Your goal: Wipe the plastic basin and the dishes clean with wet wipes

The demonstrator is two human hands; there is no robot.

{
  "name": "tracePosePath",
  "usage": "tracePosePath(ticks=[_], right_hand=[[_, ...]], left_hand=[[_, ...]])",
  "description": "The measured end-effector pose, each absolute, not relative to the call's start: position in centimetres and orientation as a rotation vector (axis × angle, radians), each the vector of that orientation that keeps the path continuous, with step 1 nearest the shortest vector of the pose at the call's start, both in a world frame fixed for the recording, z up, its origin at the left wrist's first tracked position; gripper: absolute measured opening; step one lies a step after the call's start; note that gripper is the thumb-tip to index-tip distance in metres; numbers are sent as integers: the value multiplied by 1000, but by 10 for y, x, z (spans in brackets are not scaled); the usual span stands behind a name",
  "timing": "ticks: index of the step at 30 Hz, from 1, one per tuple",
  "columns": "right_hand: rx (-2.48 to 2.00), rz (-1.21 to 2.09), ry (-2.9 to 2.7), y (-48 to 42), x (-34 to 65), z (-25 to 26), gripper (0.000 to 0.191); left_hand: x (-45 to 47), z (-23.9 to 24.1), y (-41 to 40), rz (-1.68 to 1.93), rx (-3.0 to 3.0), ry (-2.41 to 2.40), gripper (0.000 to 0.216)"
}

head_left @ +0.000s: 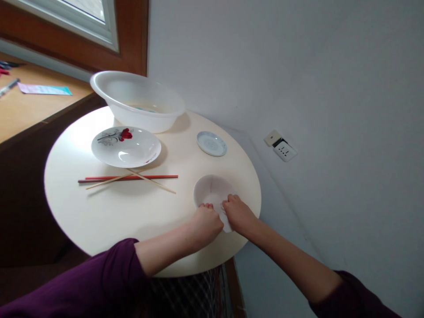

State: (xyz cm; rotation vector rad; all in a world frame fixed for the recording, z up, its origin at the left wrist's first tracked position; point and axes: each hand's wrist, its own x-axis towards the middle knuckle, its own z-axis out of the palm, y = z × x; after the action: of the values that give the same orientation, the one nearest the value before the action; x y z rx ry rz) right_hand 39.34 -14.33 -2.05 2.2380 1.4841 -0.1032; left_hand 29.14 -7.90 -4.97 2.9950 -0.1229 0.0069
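Both hands are over the near side of a white bowl at the right of the round table. My left hand is closed, its curled fingertips over the inside of the bowl. Close beside it, my right hand is also closed, at the bowl's right side. A white patch with small pale folds shows between the two hands. Whether it is the bowl's wall or a thin white piece held in the fingers, I cannot tell. Behind the bowl lies a small pale blue dish.
A large white basin stands at the back of the round white table. In front of it are a flower-patterned plate, red chopsticks and crossed pale chopsticks. A wall with a socket borders the right; a wooden desk stands left.
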Motion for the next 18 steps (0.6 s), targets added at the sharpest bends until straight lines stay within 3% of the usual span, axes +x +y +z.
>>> tracePosePath(ticks=[18], right_hand=[[2238, -169, 1631, -135, 410, -27, 21]], left_hand=[[294, -58, -71, 1, 3032, -148, 25]])
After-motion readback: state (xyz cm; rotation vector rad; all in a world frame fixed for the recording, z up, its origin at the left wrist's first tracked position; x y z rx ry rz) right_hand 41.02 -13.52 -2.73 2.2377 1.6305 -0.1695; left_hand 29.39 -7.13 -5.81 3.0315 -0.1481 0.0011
